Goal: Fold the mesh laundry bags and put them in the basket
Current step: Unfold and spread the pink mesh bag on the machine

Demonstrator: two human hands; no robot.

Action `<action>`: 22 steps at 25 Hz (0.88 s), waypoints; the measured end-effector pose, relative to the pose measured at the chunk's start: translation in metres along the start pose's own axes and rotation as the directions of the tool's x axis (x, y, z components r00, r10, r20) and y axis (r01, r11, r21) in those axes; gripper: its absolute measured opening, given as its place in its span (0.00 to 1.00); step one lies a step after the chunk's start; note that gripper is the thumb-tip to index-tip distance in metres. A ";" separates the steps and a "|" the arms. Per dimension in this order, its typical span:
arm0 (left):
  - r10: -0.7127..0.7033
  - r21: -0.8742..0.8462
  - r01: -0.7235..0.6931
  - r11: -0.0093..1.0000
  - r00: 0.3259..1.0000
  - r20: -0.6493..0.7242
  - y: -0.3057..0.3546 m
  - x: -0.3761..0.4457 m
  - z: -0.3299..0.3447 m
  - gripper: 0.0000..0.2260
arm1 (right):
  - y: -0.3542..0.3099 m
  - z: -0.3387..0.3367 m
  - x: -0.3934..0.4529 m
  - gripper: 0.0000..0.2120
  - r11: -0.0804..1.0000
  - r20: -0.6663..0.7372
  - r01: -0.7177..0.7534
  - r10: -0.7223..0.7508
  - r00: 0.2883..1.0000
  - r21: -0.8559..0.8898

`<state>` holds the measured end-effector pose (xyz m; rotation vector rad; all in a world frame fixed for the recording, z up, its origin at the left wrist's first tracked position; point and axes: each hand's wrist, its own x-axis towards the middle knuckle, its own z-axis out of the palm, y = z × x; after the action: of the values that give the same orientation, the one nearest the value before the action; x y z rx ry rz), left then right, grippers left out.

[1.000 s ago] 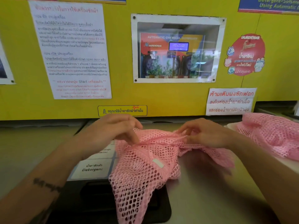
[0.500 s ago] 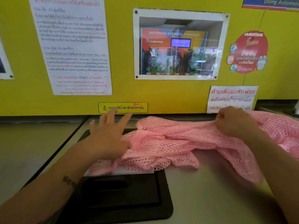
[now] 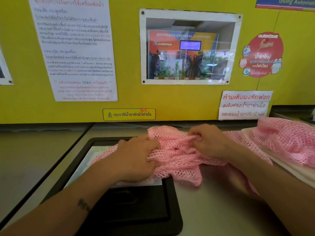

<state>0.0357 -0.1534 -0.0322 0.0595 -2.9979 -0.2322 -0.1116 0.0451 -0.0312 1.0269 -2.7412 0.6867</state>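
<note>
Mesh laundry bag (image 3: pixel 177 157): pink open-weave netting, bunched in loose folds on the table, gathered between both hands; not yet folded flat.
Left hand (image 3: pixel 134 159): its grip is closed, fingers curled down into the near-left part of the netting, pressing it against the surface.
Right hand (image 3: pixel 211 142): its grip is a tight pinch, fingertips drawn together on a ridge of netting near the bag's far edge.
Key relation: the bag's long axis runs left to right across the person's front, with the two hands close together near its middle. Loose netting trails out beyond each hand, more of it to the right. Both hands are already on the bag; the right is nearer the trailing right end, so any fold inward from that side probably falls to it.
Second pile (image 3: pixel 288 138): more pink mesh heaped at the right edge on a white surface, just beside the bag in hand; whether they touch cannot be told.
Basket: none clearly seen in view.
Table (image 3: pixel 221 210): smooth pale grey top with a black recessed panel (image 3: pixel 136 210) set into it, partly under the left hand and the bag.
Room: a yellow wall (image 3: pixel 127 48) directly behind, carrying printed notices (image 3: pixel 75 48), a framed picture of a chemical dispenser, a red round sticker and small warning labels.
</note>
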 end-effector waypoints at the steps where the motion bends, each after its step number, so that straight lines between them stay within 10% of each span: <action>1: 0.022 0.052 -0.018 0.998 0.996 -0.083 0.000 0.001 -0.005 0.15 | 0.006 -0.006 0.003 0.06 0.997 -0.077 -0.076 0.075 0.994 -0.011; 6: -0.019 0.101 0.078 0.992 0.873 -0.487 -0.018 -0.002 -0.036 0.10 | 0.054 -0.047 -0.003 0.04 0.871 -0.249 -0.484 0.453 0.856 -0.082; 9: 0.039 -0.145 -0.045 0.988 0.998 -0.046 -0.029 -0.015 -0.050 0.05 | 0.052 -0.050 -0.006 0.17 0.824 -0.302 -0.533 0.466 0.832 -0.194; 11: 0.212 -0.380 -0.082 0.921 0.925 0.314 -0.024 -0.023 -0.051 0.19 | 0.032 -0.049 -0.004 0.26 0.885 -0.330 -0.435 0.365 0.871 -0.168; 15: 0.178 -0.764 -0.043 0.643 0.980 0.095 -0.019 -0.015 -0.053 0.13 | -0.007 -0.035 -0.007 0.21 0.991 -0.104 -0.115 0.122 0.987 0.073; 18: -0.047 -0.506 -0.066 0.860 0.977 -0.208 -0.014 0.002 -0.025 0.10 | -0.010 -0.013 -0.011 0.23 0.998 0.167 -0.023 0.032 0.985 -0.058; 22: -0.123 -0.091 0.139 0.986 0.980 0.159 0.000 0.008 0.008 0.31 | -0.010 -0.004 -0.012 0.19 0.999 0.255 0.022 -0.034 0.966 0.048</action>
<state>0.0268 -0.1522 -0.0385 0.2405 -3.1318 -0.4220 -0.0959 0.0476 -0.0277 1.2425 -2.9319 0.6559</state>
